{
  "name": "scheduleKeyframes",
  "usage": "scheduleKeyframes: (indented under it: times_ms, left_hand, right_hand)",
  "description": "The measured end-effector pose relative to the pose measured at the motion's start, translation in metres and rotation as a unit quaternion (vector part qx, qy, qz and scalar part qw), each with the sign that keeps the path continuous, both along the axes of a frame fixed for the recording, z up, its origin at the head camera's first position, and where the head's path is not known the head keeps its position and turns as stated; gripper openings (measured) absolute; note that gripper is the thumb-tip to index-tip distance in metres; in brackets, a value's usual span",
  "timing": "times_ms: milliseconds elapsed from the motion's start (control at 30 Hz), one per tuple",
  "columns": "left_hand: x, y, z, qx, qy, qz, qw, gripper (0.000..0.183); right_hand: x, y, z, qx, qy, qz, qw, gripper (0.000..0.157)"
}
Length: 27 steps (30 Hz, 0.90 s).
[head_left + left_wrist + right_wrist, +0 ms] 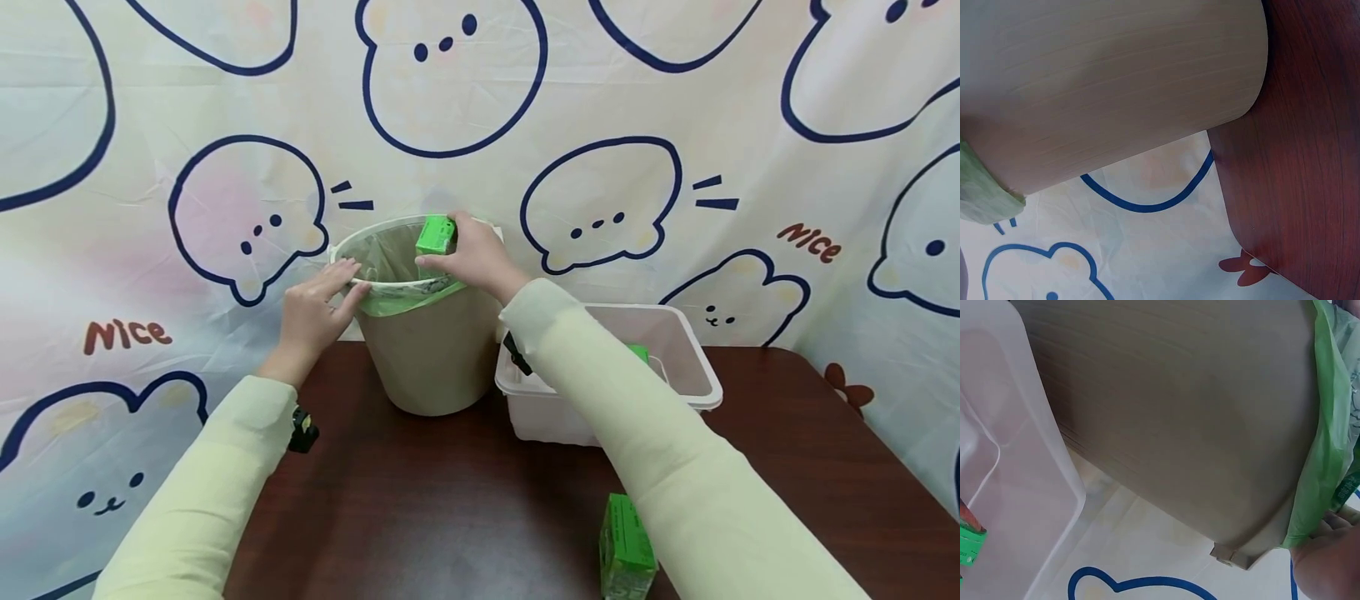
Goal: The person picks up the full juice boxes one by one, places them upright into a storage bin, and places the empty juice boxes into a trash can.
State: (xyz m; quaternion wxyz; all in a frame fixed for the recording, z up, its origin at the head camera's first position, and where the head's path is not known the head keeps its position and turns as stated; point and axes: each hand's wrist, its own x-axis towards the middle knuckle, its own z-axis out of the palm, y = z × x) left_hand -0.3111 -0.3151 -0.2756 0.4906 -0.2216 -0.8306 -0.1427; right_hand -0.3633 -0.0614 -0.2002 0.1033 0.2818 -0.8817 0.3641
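Observation:
A small green box (435,236) is pinched between the thumb and fingers of my right hand (480,254), over the mouth of a brown trash can (435,350). A pale green plastic bag (405,302) lines the can and folds over its rim. My left hand (315,312) rests at the can's left rim, with fairly straight fingers and the thumb spread apart from them. In the right wrist view, the right hand (1329,562) and part of the green box (1349,484) show beside the bag. The left wrist view shows the can's side (1122,87) but no fingers.
Right of the can stands a white plastic bin (693,358) with a green item (639,352) inside, partly hidden by my right sleeve. Another green box (628,550) stands on the dark wooden table (450,500) near the front. A cartoon-printed cloth (450,108) hangs behind.

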Motion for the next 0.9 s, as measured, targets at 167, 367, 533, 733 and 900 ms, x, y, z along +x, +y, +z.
scheduleKeyframes:
  times_ms: [167, 367, 533, 733, 900]
  left_hand:
    - [-0.001, -0.001, 0.0, 0.0, -0.004, 0.003, 1.0, 0.038]
    - [-0.001, 0.0, 0.0, -0.002, -0.004, 0.001, 1.0, 0.037]
    - [-0.002, -0.001, -0.001, 0.002, -0.007, 0.003, 1.0, 0.037]
    - [-0.002, -0.001, 0.0, 0.006, -0.015, 0.004, 0.9999, 0.037]
    - [0.0, 0.0, 0.0, 0.004, -0.017, 0.003, 0.9998, 0.038]
  right_hand:
    - [0.001, -0.001, 0.0, 0.026, 0.013, -0.005, 1.0, 0.075]
    - [0.002, -0.001, 0.0, 0.043, 0.014, -0.013, 0.999, 0.075]
    - [0.002, -0.001, 0.003, 0.055, 0.001, -0.02, 0.998, 0.08]
    - [0.001, 0.005, 0.006, 0.047, -0.019, -0.018, 0.999, 0.081]
    - [0.001, 0.014, 0.01, 0.041, -0.022, -0.016, 0.999, 0.078]
